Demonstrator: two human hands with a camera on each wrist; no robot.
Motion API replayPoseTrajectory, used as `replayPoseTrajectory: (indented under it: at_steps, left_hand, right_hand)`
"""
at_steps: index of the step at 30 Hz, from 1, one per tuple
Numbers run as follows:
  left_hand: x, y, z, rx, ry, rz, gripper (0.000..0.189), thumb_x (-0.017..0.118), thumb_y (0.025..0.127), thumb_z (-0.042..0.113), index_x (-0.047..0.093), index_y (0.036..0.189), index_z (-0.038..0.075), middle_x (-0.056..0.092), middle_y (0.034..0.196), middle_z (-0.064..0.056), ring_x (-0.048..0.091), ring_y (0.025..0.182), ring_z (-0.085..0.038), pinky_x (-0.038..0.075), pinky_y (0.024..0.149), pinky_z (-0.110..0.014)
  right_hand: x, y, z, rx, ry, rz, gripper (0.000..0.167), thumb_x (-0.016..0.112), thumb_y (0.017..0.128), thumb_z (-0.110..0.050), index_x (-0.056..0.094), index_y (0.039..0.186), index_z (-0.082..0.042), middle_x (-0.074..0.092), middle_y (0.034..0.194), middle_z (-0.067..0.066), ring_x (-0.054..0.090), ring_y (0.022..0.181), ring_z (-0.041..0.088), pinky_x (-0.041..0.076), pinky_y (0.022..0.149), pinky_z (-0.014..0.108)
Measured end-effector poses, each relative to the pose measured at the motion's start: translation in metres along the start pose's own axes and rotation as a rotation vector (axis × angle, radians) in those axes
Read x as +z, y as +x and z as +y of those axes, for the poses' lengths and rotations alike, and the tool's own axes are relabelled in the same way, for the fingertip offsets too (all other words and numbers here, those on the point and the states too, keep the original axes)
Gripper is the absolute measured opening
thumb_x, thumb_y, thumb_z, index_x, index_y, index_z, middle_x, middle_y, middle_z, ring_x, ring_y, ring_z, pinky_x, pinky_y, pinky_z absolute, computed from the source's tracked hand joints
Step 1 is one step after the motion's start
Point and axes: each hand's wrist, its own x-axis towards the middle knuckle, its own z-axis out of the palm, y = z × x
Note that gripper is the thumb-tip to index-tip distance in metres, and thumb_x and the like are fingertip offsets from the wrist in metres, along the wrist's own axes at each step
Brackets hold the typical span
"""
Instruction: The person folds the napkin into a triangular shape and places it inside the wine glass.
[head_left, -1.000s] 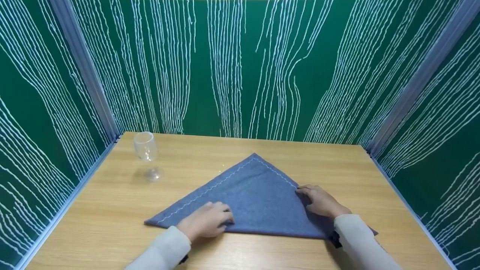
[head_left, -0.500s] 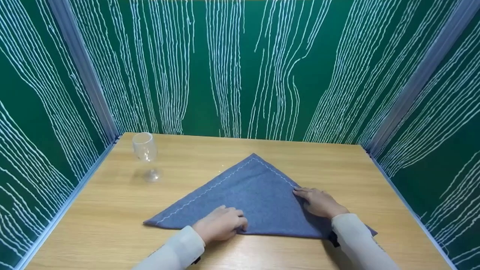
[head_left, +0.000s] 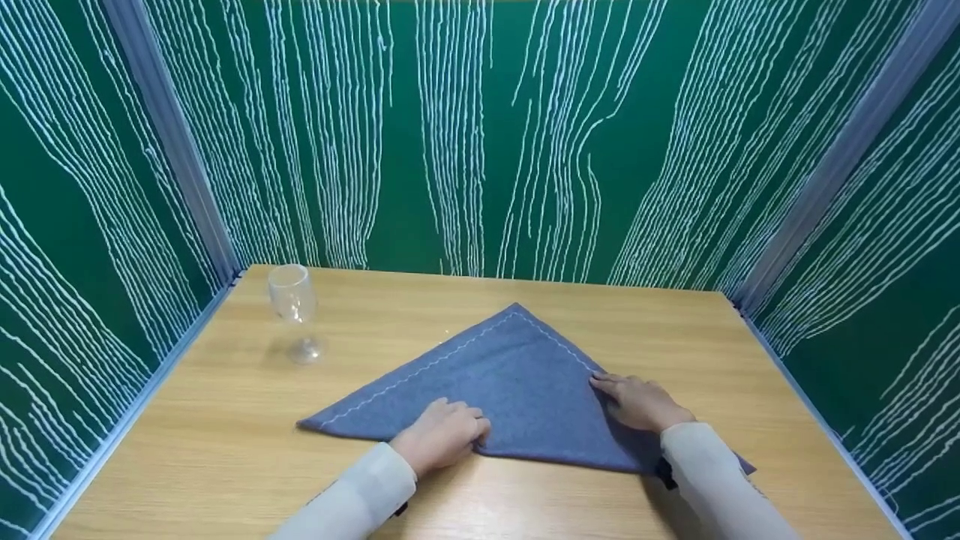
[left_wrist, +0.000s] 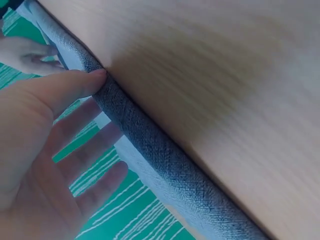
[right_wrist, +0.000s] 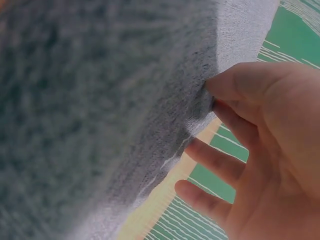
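A blue-grey cloth napkin, folded into a triangle with pale wavy stitching along its two far sides, lies on the table with its peak pointing away. At the middle of its near folded edge, my left hand pinches the fabric. The left wrist view shows the thumb on the fold and the other fingers spread beyond it. My right hand holds the right slanting edge. In the right wrist view, thumb and forefinger pinch that edge, while two other fingers extend loosely. The napkin's right corner is partly hidden by the right sleeve.
A clear stemmed glass stands upright at the far left of the wooden table. Green panels with white wavy lines enclose the back and both sides, with grey posts at the corners.
My left hand has slid right along the near edge, then moved slightly away from me, drawing the napkin's left part and peak a little farther off. My right hand stays nearly still.
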Motion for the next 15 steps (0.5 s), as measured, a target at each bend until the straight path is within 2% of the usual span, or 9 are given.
replayPoseTrajectory:
  at_steps: [7,11,15]
  left_hand:
    - [0.001,0.007,-0.007,-0.043,-0.010,0.009,0.015,0.073,0.088,0.010,0.072,0.096,0.023,0.068,0.093,0.007,0.065,0.090,-0.018,0.052,0.086,-0.045]
    - [0.003,0.012,-0.013,-0.039,-0.010,0.050,0.016,0.071,0.088,0.008,0.073,0.093,0.023,0.069,0.092,0.008,0.066,0.088,-0.017,0.052,0.075,-0.038]
    - [0.005,0.018,-0.020,-0.046,-0.037,0.067,0.021,0.069,0.087,0.003,0.073,0.091,0.023,0.070,0.093,0.009,0.067,0.086,-0.017,0.051,0.072,-0.036]
  right_hand:
    - [-0.001,0.006,0.004,0.037,0.015,-0.036,0.051,0.056,0.099,-0.010,0.048,0.149,-0.011,0.045,0.151,0.019,0.042,0.134,0.048,0.031,0.105,0.068]
    - [-0.003,0.009,0.006,0.035,0.007,-0.037,0.052,0.057,0.097,-0.009,0.049,0.149,-0.010,0.045,0.150,0.019,0.042,0.134,0.048,0.034,0.103,0.068]
    - [-0.006,0.013,0.008,0.046,0.018,-0.044,0.054,0.057,0.096,-0.006,0.048,0.149,-0.010,0.044,0.151,0.020,0.040,0.135,0.049,0.033,0.103,0.068]
